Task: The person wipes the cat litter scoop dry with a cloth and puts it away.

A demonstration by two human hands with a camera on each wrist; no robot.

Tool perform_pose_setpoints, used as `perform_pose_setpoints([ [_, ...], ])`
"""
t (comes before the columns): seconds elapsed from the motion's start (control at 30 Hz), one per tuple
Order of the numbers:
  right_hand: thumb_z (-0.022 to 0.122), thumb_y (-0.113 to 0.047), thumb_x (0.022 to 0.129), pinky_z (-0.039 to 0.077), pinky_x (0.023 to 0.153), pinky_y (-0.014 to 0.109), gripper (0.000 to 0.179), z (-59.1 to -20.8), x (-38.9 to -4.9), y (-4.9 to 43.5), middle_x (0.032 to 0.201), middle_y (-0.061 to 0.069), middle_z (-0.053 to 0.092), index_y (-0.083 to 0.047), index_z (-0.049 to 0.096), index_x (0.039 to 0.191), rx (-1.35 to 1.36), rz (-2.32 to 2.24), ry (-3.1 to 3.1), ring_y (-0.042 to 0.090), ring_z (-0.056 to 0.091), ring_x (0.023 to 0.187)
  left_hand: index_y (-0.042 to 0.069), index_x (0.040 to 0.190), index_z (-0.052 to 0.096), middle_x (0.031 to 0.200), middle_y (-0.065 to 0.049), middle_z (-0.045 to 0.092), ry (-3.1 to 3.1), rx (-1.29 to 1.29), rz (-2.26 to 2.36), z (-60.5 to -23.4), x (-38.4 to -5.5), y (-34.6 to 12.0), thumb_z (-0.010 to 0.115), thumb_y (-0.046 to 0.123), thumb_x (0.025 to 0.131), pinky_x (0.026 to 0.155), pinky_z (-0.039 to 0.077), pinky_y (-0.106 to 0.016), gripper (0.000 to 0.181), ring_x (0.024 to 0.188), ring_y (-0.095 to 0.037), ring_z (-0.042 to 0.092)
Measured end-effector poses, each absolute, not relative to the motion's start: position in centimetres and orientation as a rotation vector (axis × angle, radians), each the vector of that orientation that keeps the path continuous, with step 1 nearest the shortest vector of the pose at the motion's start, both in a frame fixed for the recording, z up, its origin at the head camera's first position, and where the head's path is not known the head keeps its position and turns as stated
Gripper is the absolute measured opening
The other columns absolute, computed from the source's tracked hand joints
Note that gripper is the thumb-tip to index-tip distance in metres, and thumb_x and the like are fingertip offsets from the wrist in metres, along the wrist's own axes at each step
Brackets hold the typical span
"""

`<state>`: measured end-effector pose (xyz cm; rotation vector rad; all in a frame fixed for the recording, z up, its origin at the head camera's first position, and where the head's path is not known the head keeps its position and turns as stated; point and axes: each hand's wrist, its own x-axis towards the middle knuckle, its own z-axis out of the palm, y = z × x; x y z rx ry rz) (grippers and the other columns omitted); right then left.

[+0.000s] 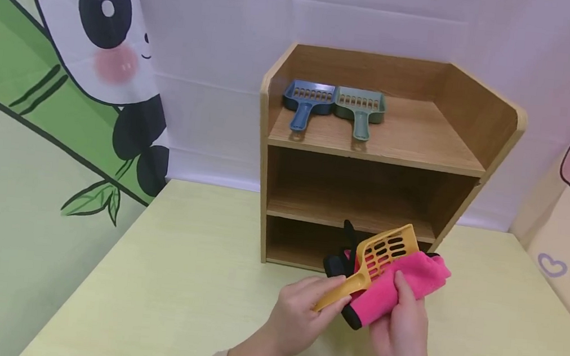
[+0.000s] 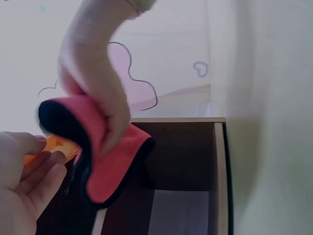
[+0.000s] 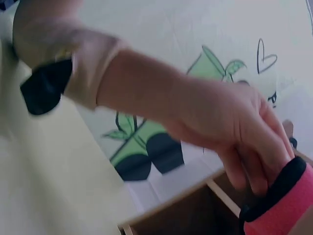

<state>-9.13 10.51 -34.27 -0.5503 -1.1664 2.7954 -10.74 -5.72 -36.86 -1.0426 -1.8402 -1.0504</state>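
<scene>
My left hand (image 1: 300, 315) grips the handle of a yellow slotted litter scoop (image 1: 364, 276), its head tilted up and away. A pink cloth with black edging (image 1: 405, 282) lies folded against the scoop's right side. My right hand (image 1: 406, 330) holds this cloth, thumb on top. Behind the scoop, more pink and black material shows, partly hidden. From the left wrist, the cloth (image 2: 115, 166) hangs from the right hand (image 2: 98, 78), and only a bit of the scoop (image 2: 61, 144) shows. In the right wrist view the cloth (image 3: 288, 205) largely hides the scoop.
A wooden shelf unit (image 1: 363, 156) stands on the pale yellow table (image 1: 179, 282), just beyond the hands. On its top level a blue scoop (image 1: 301, 116) and a grey-green scoop (image 1: 361, 125) lie side by side. Behind hangs a pale curtain (image 1: 212, 81).
</scene>
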Motion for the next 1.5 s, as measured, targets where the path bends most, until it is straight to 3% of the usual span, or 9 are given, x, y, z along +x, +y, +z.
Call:
perform_pose_setpoints([
  [0.13, 0.044, -0.040, 0.098, 0.031, 0.112, 0.036, 0.052, -34.6, -9.9, 11.7, 0.152, -0.007, 0.024, -0.041, 0.019, 0.143, -0.484, 2.708, -1.211, 0.015, 0.028, 0.139, -0.002, 0.101, 0.070, 0.087, -0.010, 0.073, -1.879, -1.060, -1.054, -36.4, -10.7, -6.2, 0.076, 0.011, 0.079, 0.069, 0.052, -0.010, 0.026, 0.075, -0.012, 0.070],
  [0.27, 0.049, -0.040, 0.096, 0.045, 0.100, 0.025, 0.055, -34.6, -10.4, 12.9, 0.148, -0.007, 0.029, -0.036, 0.020, 0.142, -0.438, 2.667, -1.356, 0.014, 0.030, 0.136, -0.002, 0.100, 0.071, 0.088, -0.011, 0.074, -1.943, -1.037, -1.104, -35.8, -10.7, -6.8, 0.077, 0.012, 0.078, 0.068, 0.052, -0.010, 0.026, 0.075, -0.014, 0.070],
  [0.33, 0.051, -0.040, 0.095, 0.049, 0.092, 0.021, 0.057, -34.5, -10.7, 13.6, 0.143, -0.009, 0.032, -0.034, 0.019, 0.142, -0.430, 2.647, -1.485, 0.012, 0.033, 0.132, -0.002, 0.099, 0.071, 0.089, -0.012, 0.074, -1.976, -1.027, -1.132, -35.5, -10.8, -7.1, 0.078, 0.010, 0.076, 0.067, 0.051, -0.010, 0.027, 0.075, -0.015, 0.070],
  [0.47, 0.050, -0.042, 0.095, 0.051, 0.088, 0.022, 0.054, -34.4, -11.0, 15.5, 0.130, -0.011, 0.038, -0.033, 0.020, 0.140, -0.342, 2.577, -1.844, 0.006, 0.043, 0.120, 0.000, 0.099, 0.072, 0.091, -0.011, 0.074, -2.046, -1.017, -1.190, -34.9, -10.9, -8.0, 0.078, 0.009, 0.075, 0.065, 0.050, -0.008, 0.026, 0.076, -0.015, 0.069],
  [0.67, 0.044, -0.031, 0.101, 0.055, 0.082, 0.029, 0.033, -34.3, -11.3, 18.0, 0.116, -0.006, 0.051, -0.026, 0.031, 0.130, 0.042, 2.418, -2.246, 0.007, 0.060, 0.102, 0.002, 0.098, 0.073, 0.090, -0.009, 0.074, -2.119, -1.071, -1.282, -34.1, -11.3, -9.3, 0.078, 0.009, 0.076, 0.061, 0.048, -0.008, 0.024, 0.073, -0.010, 0.067],
  [0.9, 0.044, -0.015, 0.100, 0.057, 0.074, 0.030, 0.027, -33.9, -11.8, 19.8, 0.106, -0.006, 0.061, -0.022, 0.041, 0.126, 0.453, 2.153, -2.523, 0.012, 0.067, 0.089, 0.003, 0.101, 0.073, 0.094, -0.009, 0.074, -2.290, -1.198, -1.428, -33.5, -11.2, -10.3, 0.075, 0.012, 0.080, 0.058, 0.049, -0.011, 0.024, 0.072, -0.003, 0.061],
  [1.13, 0.052, 0.001, 0.093, 0.054, 0.078, 0.024, 0.038, -33.9, -11.6, 20.0, 0.119, -0.006, 0.058, -0.009, 0.048, 0.130, 1.052, 1.714, -2.628, 0.005, 0.057, 0.104, 0.003, 0.102, 0.072, 0.098, -0.009, 0.073, -2.429, -1.279, -1.513, -33.1, -11.3, -11.0, 0.075, 0.013, 0.080, 0.062, 0.052, -0.014, 0.023, 0.079, -0.002, 0.063],
  [1.3, 0.057, -0.006, 0.093, 0.054, 0.073, 0.025, 0.034, -34.2, -11.1, 19.2, 0.107, -0.003, 0.061, -0.014, 0.051, 0.124, 1.189, 1.529, -2.693, 0.008, 0.060, 0.093, 0.004, 0.100, 0.073, 0.095, -0.007, 0.073, -2.515, -1.305, -1.531, -33.2, -11.3, -10.8, 0.076, 0.013, 0.079, 0.059, 0.050, -0.014, 0.023, 0.074, 0.001, 0.059],
  [1.5, 0.062, -0.018, 0.091, 0.052, 0.077, 0.022, 0.039, -34.8, -10.2, 17.7, 0.112, -0.008, 0.064, -0.024, 0.053, 0.129, 1.191, 1.185, -2.755, 0.005, 0.060, 0.093, 0.006, 0.099, 0.074, 0.089, -0.003, 0.073, -2.539, -1.425, -1.410, -34.0, -11.3, -10.1, 0.076, 0.017, 0.079, 0.056, 0.046, -0.010, 0.022, 0.068, 0.007, 0.049],
])
